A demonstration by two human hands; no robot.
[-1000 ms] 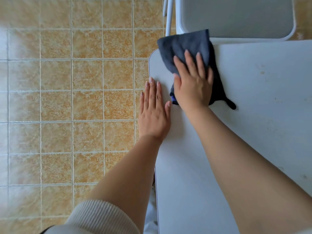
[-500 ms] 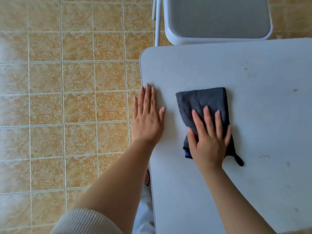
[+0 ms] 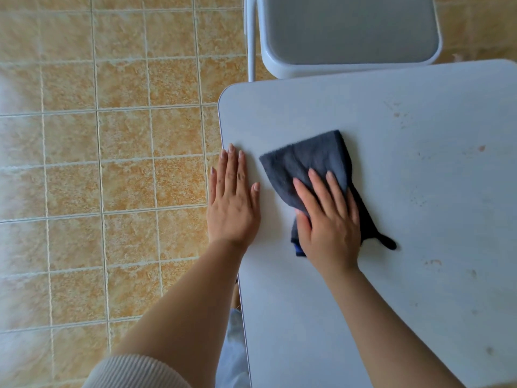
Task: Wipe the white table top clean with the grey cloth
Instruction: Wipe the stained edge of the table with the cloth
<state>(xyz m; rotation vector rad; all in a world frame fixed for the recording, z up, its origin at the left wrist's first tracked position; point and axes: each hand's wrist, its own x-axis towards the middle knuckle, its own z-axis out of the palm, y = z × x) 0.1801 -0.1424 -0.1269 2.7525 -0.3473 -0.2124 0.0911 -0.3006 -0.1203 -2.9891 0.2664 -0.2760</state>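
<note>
Orange-brown glazed floor tiles (image 3: 98, 177) with pale grout fill the left of the view, and the white, round-cornered bench (image 3: 321, 317) takes up the right, with a grey-seated folding chair (image 3: 349, 32) tucked against its far edge. At the bench's left edge the left hand (image 3: 233, 204) lies flat, palm down, fingers straight and close together, holding nothing and simply bracing on the surface, where it has stayed over the last second. Just beside it to the right, the folded dark grey cloth (image 3: 305, 161) sits on the bench under the right hand (image 3: 328, 221), whose fingers are spread and pressed down flat on the fabric rather than gripping it. A second ago this cloth was up at the far left corner by the chair; it has since been drawn back toward the person, so that corner strip looks to have been covered. Further right, brownish specks and smudges (image 3: 405, 119) dot the bench, well apart from the cloth, so most of the wiping probably still lies ahead on that side.
</note>
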